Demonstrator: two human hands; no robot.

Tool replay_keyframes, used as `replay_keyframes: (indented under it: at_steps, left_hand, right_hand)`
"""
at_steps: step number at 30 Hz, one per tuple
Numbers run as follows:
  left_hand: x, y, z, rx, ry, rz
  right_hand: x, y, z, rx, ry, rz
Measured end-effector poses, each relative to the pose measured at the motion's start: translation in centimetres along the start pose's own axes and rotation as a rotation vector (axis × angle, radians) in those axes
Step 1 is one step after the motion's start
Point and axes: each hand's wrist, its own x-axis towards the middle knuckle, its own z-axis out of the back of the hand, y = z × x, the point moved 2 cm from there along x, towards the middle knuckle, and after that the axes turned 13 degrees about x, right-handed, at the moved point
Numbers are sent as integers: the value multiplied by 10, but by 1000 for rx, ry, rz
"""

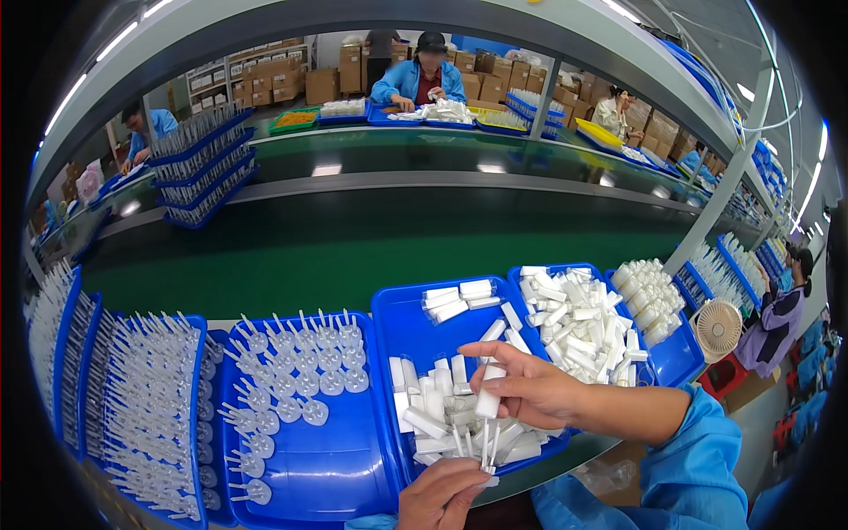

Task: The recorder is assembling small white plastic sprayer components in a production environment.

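My right hand [541, 390] pinches a small white rectangular block [488, 395] between thumb and fingers. Just below it, my left hand [435, 499] grips a clear piece with thin upright stems [486, 449]; the fingers hide most of its base. The stem tips are close under the block, and I cannot tell whether they touch. Both hands are over the near end of a blue tray [385, 340], which holds a heap of white blocks [428, 415]. To the left, another blue tray [322, 464] carries rows of clear round-based pieces with thin stems [305, 382].
Further left stand more blue trays full of stemmed pieces [155, 411]. On the right are a tray of white blocks [583, 318], a tray of cloudy pieces [649, 296] and a small fan [718, 329]. Beyond runs a green conveyor belt [353, 238], with people working across it.
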Motion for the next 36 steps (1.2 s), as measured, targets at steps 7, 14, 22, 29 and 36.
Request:
replay_keyframes:
  at_steps: [7,14,22,29,36]
  left_hand:
    - [-1,1,-3,-6,-10,52]
    - [1,4,-3,-24,45,137]
    - [-4,5,-8,-20,93,25]
    - [-13,13,-7,22,-40,2]
    - [-20,22,4,-124,-121,216]
  right_hand:
    - [-5,-7,12,229,72,-46]
    - [-15,12,18,-1029,118,250]
    - [-35,3,8,-969,94,225]
    - [-29,-22,-1,-977,462,320]
    - [66,28,15,-1454,442,561]
